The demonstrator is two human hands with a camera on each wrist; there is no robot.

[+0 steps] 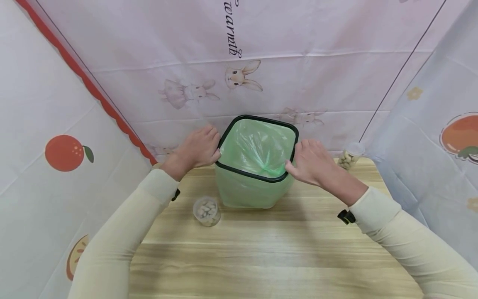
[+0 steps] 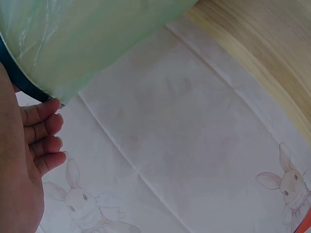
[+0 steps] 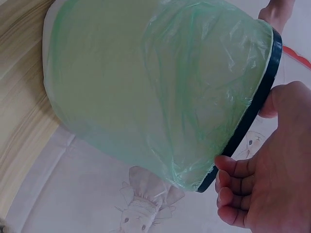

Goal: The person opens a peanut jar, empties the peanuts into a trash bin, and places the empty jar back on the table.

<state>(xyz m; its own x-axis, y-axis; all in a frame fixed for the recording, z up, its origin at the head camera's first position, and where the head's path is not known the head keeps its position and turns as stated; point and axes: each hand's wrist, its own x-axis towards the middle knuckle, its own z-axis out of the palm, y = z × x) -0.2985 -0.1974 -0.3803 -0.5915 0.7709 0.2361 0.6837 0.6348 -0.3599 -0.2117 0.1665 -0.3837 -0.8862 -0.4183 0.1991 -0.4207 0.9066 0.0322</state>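
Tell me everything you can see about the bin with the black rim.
The bin has a rounded-square mouth edged by a black rim. A thin, translucent green bag, plastic by its look, lines it and appears to drape over the outside; inside, its wrinkles fan out from a bright green gather near the front right corner. Mouth up, the bin stands toward the back of the wood-patterned table. The left hand and right hand grip the rim on opposite sides.

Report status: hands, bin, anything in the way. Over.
Left hand, right hand: gripping black rim, opposite sides. Green-bagged bin: on table, mouth up. No obstruction seen; clear jar near bin, second jar beyond right wrist.
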